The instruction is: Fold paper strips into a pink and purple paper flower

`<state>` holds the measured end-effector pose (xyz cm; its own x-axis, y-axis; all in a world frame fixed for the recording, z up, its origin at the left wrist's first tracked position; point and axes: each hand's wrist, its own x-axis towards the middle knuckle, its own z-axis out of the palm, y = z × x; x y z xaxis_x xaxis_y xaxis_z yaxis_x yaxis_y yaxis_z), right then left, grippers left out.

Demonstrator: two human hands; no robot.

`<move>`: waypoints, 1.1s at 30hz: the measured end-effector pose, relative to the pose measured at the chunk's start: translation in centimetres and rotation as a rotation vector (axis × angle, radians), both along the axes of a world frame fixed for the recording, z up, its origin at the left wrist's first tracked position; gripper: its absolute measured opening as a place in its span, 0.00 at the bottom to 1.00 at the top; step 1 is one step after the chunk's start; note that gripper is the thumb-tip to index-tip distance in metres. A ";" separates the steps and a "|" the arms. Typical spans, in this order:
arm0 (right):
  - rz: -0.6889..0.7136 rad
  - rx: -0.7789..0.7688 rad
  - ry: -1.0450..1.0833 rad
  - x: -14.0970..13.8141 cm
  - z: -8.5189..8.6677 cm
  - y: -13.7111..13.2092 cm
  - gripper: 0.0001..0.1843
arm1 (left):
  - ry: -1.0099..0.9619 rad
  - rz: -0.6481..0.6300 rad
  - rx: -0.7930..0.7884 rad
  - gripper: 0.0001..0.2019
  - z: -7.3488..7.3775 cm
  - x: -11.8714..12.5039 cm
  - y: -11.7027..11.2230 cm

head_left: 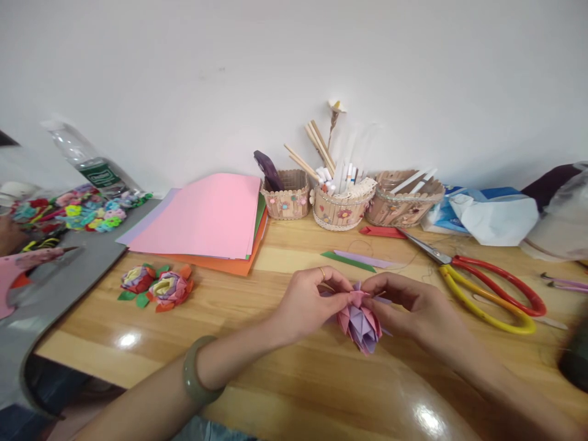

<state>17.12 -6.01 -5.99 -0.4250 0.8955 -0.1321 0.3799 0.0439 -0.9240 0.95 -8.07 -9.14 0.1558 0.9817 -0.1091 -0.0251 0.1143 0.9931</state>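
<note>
A folded paper flower (362, 326) in pink and lilac hangs between my two hands, just above the wooden table. My left hand (310, 303) pinches its top edge from the left, thumb and fingers closed on the paper. From the right, my right hand (404, 303) grips the same flower close to the left fingertips. The exact spot where the fingertips meet is partly hidden. Strips of green paper (348, 261) and lilac paper (362, 260) lie on the table beyond the hands. Scissors (463, 269) with red and yellow handles rest beside my right hand.
Two finished paper flowers (171, 289) with green leaves sit at the left. Behind them lies a stack of coloured paper (202, 220). Decorated baskets (344, 208) with sticks and pens line the wall. A pink glue gun (27, 263) and a bottle (92, 162) are far left.
</note>
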 end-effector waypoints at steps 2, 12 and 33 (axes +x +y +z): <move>-0.005 -0.035 0.001 -0.1 0.1 0.1 0.14 | 0.001 -0.015 -0.017 0.04 0.0 0.0 0.0; 0.040 0.147 -0.039 0.2 -0.8 -0.6 0.09 | -0.019 -0.029 -0.019 0.04 0.3 0.0 0.0; -0.150 0.700 -0.040 1.2 -1.0 -0.5 0.03 | -0.356 -0.379 -0.199 0.22 1.0 -0.2 -0.3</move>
